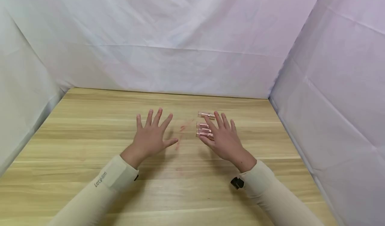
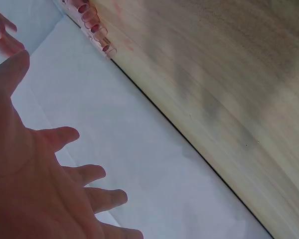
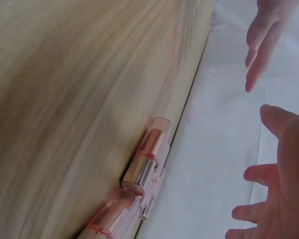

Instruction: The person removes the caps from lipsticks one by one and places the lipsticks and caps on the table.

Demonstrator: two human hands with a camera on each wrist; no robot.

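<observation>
Nothing is gripped: the right hand (image 1: 225, 137) is held flat with fingers spread just above the rose-gold lipstick tubes (image 1: 205, 127), which lie side by side on the wooden table (image 1: 90, 135). The left hand (image 1: 151, 135), fingers splayed, hovers left of the tubes, apart from them.

lipsticks (image 1: 206, 129): glossy clear plastic over shiny rose-gold metal
table (image 1: 90, 145): smooth, matt pale wood
backdrop (image 1: 168, 45): creased white cloth

Open counter (image 1: 90, 159) lies left of and before both hands; rose-gold tubes (image 1: 205, 129) and white cloth walls (image 1: 168, 69) limit passage.
</observation>
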